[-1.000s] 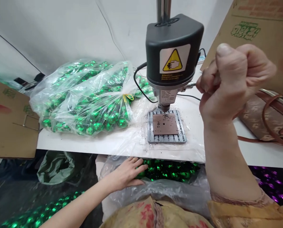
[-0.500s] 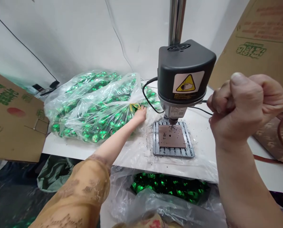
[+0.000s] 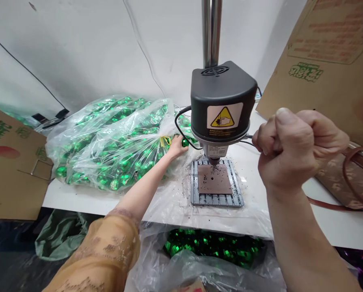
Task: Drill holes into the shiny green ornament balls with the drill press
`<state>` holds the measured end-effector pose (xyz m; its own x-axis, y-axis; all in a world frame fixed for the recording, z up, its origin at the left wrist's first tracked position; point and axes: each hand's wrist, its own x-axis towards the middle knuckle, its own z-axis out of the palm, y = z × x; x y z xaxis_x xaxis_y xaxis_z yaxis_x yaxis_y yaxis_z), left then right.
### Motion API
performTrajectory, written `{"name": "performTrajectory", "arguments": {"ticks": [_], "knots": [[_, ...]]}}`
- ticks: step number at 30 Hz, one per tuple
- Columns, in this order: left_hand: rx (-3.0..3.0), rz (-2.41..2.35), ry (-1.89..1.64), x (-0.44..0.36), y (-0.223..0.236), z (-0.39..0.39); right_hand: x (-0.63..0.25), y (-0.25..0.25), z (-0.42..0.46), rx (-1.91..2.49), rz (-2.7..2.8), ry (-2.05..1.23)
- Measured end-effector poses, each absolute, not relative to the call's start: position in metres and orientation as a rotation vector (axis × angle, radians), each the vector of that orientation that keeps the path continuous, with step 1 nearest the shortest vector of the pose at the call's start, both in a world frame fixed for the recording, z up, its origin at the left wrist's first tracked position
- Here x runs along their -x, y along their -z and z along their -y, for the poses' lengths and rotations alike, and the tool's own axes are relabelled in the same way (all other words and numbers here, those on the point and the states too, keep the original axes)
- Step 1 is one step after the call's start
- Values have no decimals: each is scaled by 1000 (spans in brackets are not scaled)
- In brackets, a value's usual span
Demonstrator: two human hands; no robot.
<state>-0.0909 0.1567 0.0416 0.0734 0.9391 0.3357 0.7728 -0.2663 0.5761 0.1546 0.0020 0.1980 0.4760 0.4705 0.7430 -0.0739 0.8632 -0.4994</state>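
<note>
At the tied neck of a bulging plastic bag (image 3: 108, 146), a left hand (image 3: 178, 147) reaching out from a tan lace sleeve (image 3: 99, 251), fingers half curled, right at a shiny green ball (image 3: 185, 142); grip or mere touch impossible to tell. Just beside those fingers, a yellow tie (image 3: 165, 140) knotted round the bag's neck, and more green balls packed inside.

Across from it, a right hand (image 3: 286, 150) closed in a tight fist around a short metal feed lever (image 3: 249, 136), jutting from the side of a bench drill (image 3: 222, 101) with a black head, a yellow warning label (image 3: 224, 115) and a steel column (image 3: 211, 32) rising behind. Directly under the bit, a brown square plate (image 3: 214, 179) with one round hole, dark shavings scattered across it, lying on a slotted grey metal base (image 3: 217, 200).

All of it on a white table (image 3: 78, 200) partly covered with plastic sheeting. Below the table's front edge, an open bag of green balls (image 3: 212, 247). To the left, a cardboard sheet (image 3: 11, 162); to the right, another cardboard sheet (image 3: 327, 61) and a patterned handbag (image 3: 346, 182).
</note>
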Motion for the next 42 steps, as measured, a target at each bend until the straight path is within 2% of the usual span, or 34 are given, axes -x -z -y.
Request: {"name": "performTrajectory", "arguments": {"ticks": [7,11,22,35,42], "knots": [[-1528,-1246,-1114,97,-42,-55,-152,-197,-3,446,1004,-334],[-1251,-1063,-1139,85,-34,-27,-153,-196,-2,423,1008,-355],[-1416,-1071,-1010,48,-29,-17,-155,-193,-4,405,1074,-342],[-1779,-1150,-1083,26,-28,-19,-156,-191,-7,443,1095,-329],[-1636,-987,-1066,16,-22,-10,-155,-192,-6,453,1114,-299]]}}
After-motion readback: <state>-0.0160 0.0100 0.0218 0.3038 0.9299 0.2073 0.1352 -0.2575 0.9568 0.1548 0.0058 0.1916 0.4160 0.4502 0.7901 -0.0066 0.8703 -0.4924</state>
